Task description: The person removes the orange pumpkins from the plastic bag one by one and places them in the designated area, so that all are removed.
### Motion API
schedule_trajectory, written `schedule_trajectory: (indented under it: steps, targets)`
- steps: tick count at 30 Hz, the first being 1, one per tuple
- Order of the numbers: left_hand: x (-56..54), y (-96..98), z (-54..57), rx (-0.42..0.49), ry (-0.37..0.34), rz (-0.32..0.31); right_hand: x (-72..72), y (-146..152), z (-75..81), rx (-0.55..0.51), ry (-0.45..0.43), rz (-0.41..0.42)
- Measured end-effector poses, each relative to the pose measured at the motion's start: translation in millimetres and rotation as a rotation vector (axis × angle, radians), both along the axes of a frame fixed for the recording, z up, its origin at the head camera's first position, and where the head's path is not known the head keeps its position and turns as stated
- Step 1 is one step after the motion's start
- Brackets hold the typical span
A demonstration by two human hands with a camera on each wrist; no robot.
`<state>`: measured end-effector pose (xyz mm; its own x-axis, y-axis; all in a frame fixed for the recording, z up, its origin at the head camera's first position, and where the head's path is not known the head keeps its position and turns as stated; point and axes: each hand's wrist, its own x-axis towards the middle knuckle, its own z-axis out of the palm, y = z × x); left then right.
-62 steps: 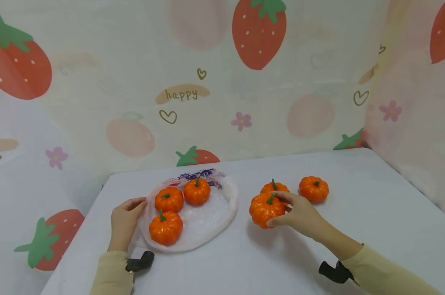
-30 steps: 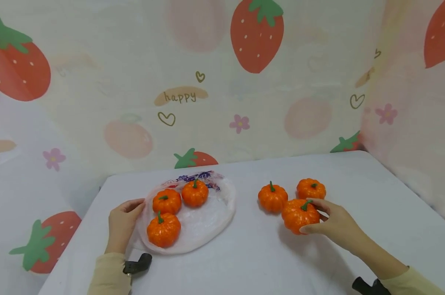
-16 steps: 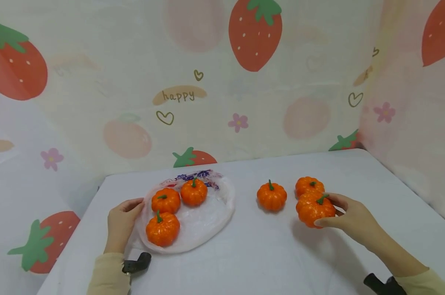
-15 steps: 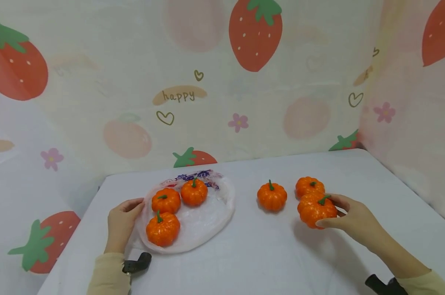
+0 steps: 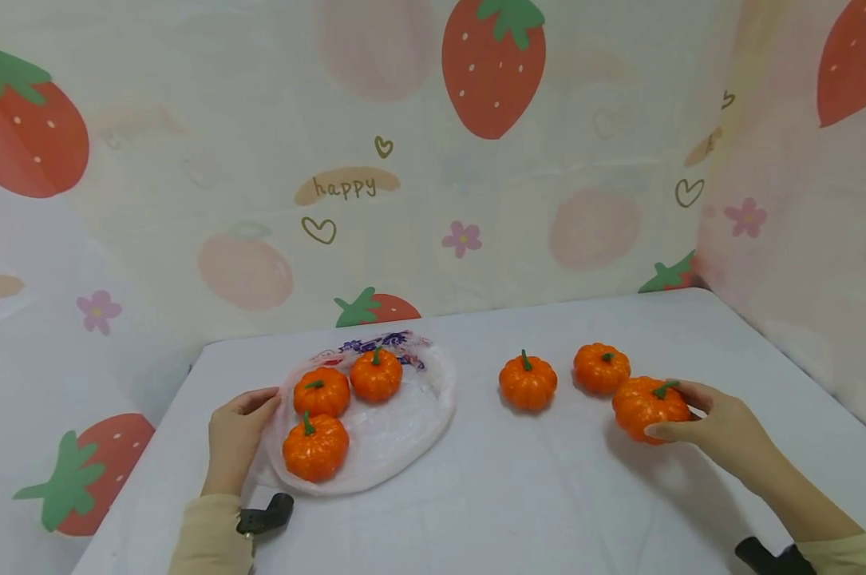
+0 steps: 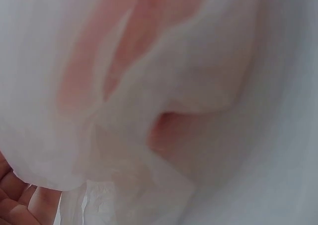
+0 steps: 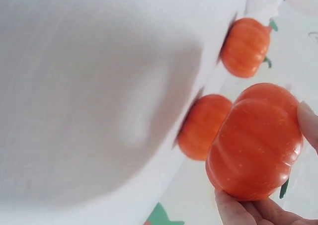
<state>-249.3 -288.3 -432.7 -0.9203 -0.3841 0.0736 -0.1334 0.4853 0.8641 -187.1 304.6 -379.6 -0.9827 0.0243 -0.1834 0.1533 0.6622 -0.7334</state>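
Observation:
My right hand [image 5: 727, 431] grips an orange toy pumpkin [image 5: 650, 410] with a green stem, thumb at the front and fingers behind. The same pumpkin [image 7: 256, 143] fills much of the right wrist view, above the white table with its shadow below. My left hand [image 5: 237, 435] pinches the left rim of a white plastic bag [image 5: 397, 439] that lies spread open in a round shape. Inside the bag sit three pumpkins [image 5: 316, 449] at its left and back. The left wrist view shows mostly the bag's thin film [image 6: 139, 135], with some fingers [image 6: 25, 200] at the lower left.
Two more pumpkins stand on the white table [image 5: 476, 495]: one pumpkin [image 5: 527, 382] right of the bag, another pumpkin [image 5: 601, 368] just behind and left of the held one. Strawberry-printed cloth [image 5: 504, 263] hangs along the back and sides.
My right hand has carried its pumpkin rightward, past the front of the two standing pumpkins. The left hand keeps its hold on the bag's rim; the view has shifted slightly.

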Motion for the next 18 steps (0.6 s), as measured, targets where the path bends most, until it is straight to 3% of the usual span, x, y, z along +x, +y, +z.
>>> schedule_trajectory:
  steps: [7, 12, 18]
  targets:
    - [1.0, 0.5, 0.9, 0.005, 0.002, 0.0, -5.9, 19.7, 0.7, 0.058, 0.02, -0.029]
    - [0.9, 1.3, 0.2, 0.014, 0.006, -0.007, -12.7, 30.6, 5.1, 0.038, -0.007, -0.063]
    - [1.7, 0.4, -0.1, 0.016, -0.002, -0.012, -26.9, 42.7, -0.9, 0.016, -0.023, -0.094]
